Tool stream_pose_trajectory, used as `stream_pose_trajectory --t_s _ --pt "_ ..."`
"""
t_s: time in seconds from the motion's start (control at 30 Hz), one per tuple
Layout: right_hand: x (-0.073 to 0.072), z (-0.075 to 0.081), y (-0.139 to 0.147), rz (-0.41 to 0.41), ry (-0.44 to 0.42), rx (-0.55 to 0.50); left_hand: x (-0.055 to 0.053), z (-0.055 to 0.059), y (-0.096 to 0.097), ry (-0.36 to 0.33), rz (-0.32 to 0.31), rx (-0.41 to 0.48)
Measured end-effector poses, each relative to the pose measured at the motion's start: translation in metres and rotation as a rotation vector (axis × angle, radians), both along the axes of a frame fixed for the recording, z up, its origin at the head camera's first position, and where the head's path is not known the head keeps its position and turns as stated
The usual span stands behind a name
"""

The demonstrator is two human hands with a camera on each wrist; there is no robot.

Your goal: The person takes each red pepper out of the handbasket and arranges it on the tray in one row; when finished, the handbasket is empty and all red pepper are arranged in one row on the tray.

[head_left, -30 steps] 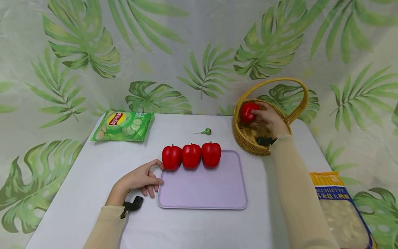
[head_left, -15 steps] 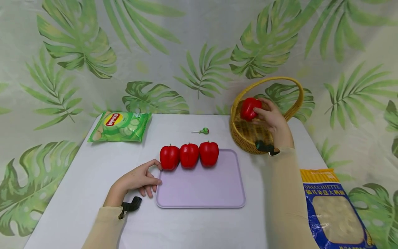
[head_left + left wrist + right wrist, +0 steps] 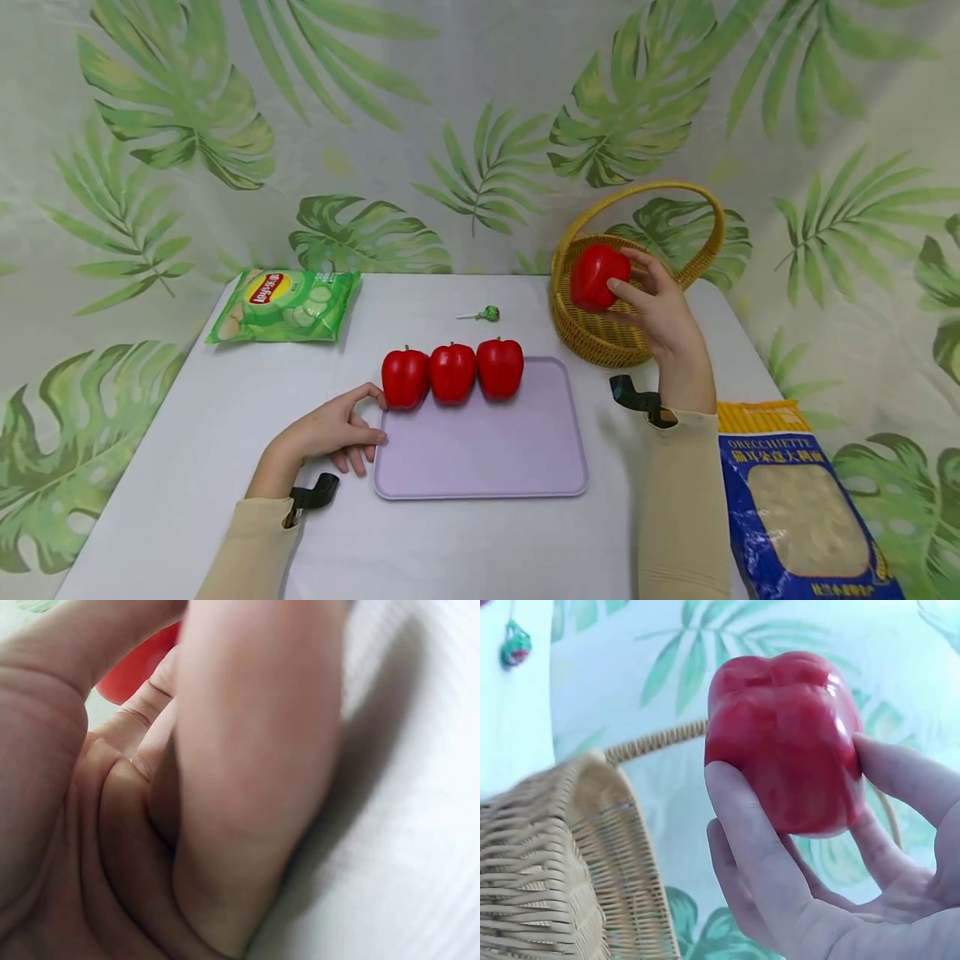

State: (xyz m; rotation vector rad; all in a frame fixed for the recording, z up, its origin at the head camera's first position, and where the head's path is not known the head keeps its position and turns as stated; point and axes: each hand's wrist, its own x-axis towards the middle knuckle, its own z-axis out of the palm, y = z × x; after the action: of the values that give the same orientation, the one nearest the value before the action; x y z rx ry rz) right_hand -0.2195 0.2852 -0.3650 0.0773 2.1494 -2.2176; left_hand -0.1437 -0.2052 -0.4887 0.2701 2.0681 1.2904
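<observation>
My right hand [image 3: 660,312] grips a red bell pepper [image 3: 598,277] between thumb and fingers, in front of the wicker basket [image 3: 611,357]. In the right wrist view the held bell pepper [image 3: 784,750] shows its lobed end, apart from the basket's rim [image 3: 630,817]. My left hand [image 3: 330,433] holds the left edge of a lilac tray [image 3: 480,454] with bent index finger and thumb. The index fingertip lies close to the leftmost of three red bell peppers [image 3: 453,373] lined up along the tray's far edge. The left wrist view shows mostly blurred fingers [image 3: 255,735].
A green chip bag [image 3: 288,307] lies at the back left. A wrapped lollipop [image 3: 487,313] sits behind the tray. The basket's tall handle [image 3: 645,187] arches at the back right. A blue and yellow pasta bag [image 3: 802,500] lies by the right forearm.
My right hand has lifted the bell pepper from inside the basket and drawn it up and toward me. The left hand stays at the tray's edge. The head view has shifted slightly.
</observation>
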Motion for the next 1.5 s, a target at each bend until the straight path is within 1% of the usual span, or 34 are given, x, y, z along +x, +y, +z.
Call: stream_pose_trajectory --t_s 0.1,0.23,0.43,0.7,0.83,1.07,1.23,1.5 --pt "0.012 -0.003 -0.007 0.019 -0.015 0.049 0.0 0.0 0.0 -0.002 0.0 0.0" --pt "0.023 -0.012 -0.016 0.066 -0.054 0.113 0.0 -0.001 -0.001 -0.003 0.002 0.002" --pt "0.031 -0.031 -0.025 0.14 -0.095 0.22 -0.001 -0.001 -0.002 -0.007 0.005 0.013" --pt "0.034 -0.047 -0.035 0.226 -0.124 0.323 -0.002 0.0 -0.001 -0.006 0.002 0.011" --pt "0.034 -0.054 -0.041 0.256 -0.145 0.351 -0.003 0.001 0.0 -0.004 -0.001 0.007" --pt "0.034 -0.063 -0.048 0.278 -0.185 0.406 -0.002 0.002 0.001 -0.004 0.001 -0.001" --pt "0.033 -0.069 -0.048 0.284 -0.196 0.433 -0.001 0.002 0.001 -0.005 -0.001 0.002" --pt "0.032 -0.071 -0.048 0.3 -0.195 0.491 0.0 0.001 0.0 -0.002 0.003 0.005"
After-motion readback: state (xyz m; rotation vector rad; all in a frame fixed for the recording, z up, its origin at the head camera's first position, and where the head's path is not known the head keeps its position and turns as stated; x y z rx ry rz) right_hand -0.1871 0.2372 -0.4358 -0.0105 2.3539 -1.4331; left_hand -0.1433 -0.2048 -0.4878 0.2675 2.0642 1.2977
